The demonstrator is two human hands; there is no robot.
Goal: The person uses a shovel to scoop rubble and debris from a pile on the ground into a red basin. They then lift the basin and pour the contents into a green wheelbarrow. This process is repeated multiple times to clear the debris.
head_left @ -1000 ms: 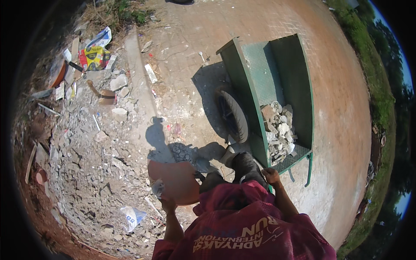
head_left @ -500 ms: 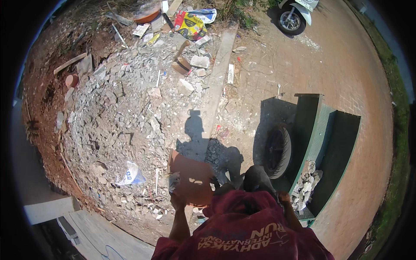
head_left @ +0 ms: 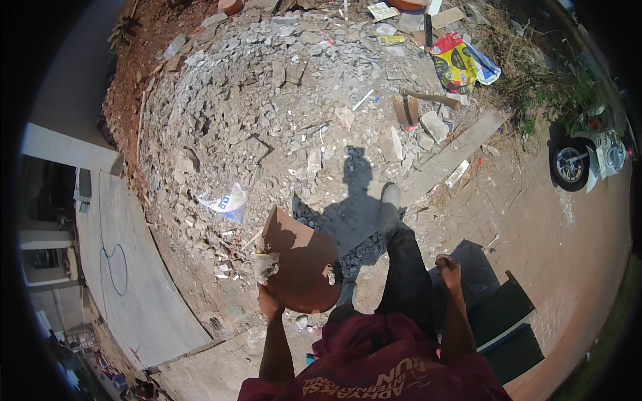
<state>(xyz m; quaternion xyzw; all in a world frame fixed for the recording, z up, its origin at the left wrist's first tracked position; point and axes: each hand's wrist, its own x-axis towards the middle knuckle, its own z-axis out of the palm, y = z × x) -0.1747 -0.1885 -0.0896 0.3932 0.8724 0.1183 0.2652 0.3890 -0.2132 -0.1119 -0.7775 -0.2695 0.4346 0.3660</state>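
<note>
My left hand [head_left: 270,303] grips the lower left edge of a reddish-brown curved pan [head_left: 304,250], tilted low over the ground in front of me. A grey lump [head_left: 266,266], too unclear to name, sits at the pan's left rim just above my fingers. My right hand [head_left: 449,269] hangs in the air on the right with its fingers curled, and nothing shows in it. Close beside that hand stands a dark green metal cart [head_left: 501,304]; its inside is mostly hidden from this angle.
Broken rubble [head_left: 234,100] spreads ahead and left. A hoe [head_left: 405,112] lies on it near a yellow-red sack [head_left: 455,63]. A white-blue plastic bag [head_left: 229,204] lies left of the pan. A concrete strip [head_left: 455,157] crosses ahead; a parked scooter [head_left: 588,160] stands far right.
My view has swung left and I have stepped forward with one foot. My right hand has lifted away from beside my leg. The pan stays in my left hand.
</note>
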